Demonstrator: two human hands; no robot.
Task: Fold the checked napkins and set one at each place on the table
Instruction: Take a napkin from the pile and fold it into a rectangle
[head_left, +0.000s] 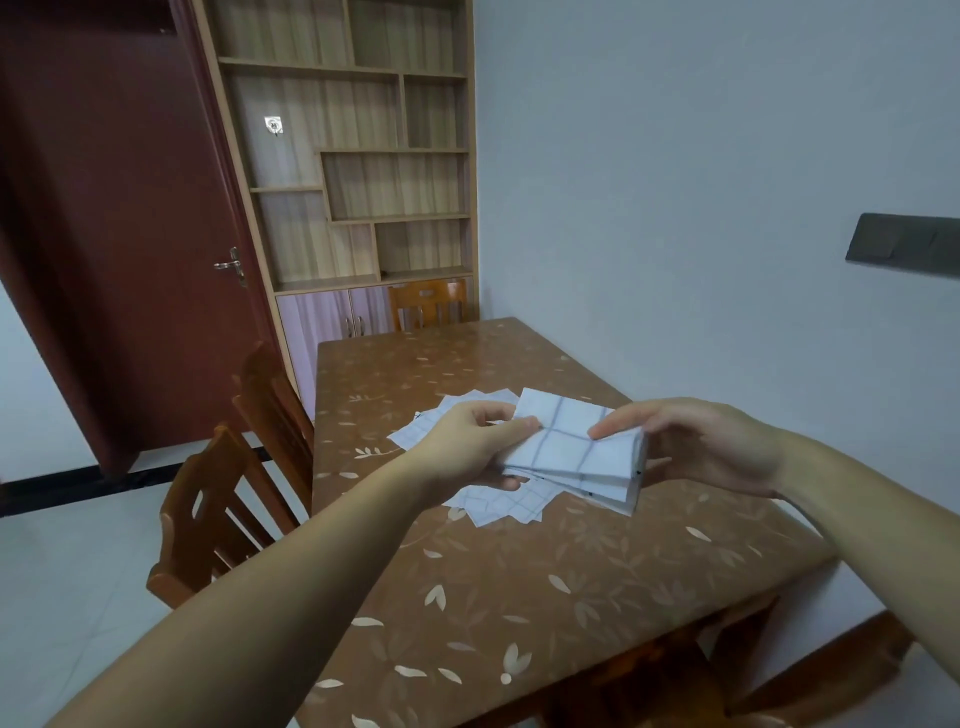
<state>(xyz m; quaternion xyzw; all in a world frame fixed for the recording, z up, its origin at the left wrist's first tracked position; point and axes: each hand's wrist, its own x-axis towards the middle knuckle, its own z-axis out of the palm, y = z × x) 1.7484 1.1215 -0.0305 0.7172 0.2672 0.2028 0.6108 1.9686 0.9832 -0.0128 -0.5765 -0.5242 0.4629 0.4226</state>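
Observation:
Both my hands hold a folded white napkin (574, 451) with thin grey check lines, lifted above the brown table (519, 582). My left hand (470, 452) grips its left edge, thumb on top and fingers below. My right hand (711, 447) pinches its right, thicker folded edge, where several layers show. Under the lifted napkin, a loose pile of unfolded checked napkins (498, 501) lies spread on the tabletop, partly hidden by my hands.
Two wooden chairs (234, 493) stand along the table's left side, another chair (428, 304) at the far end, and a chair (810, 680) at the near right corner. The table's right side is against the wall. A shelf unit and a dark red door stand behind.

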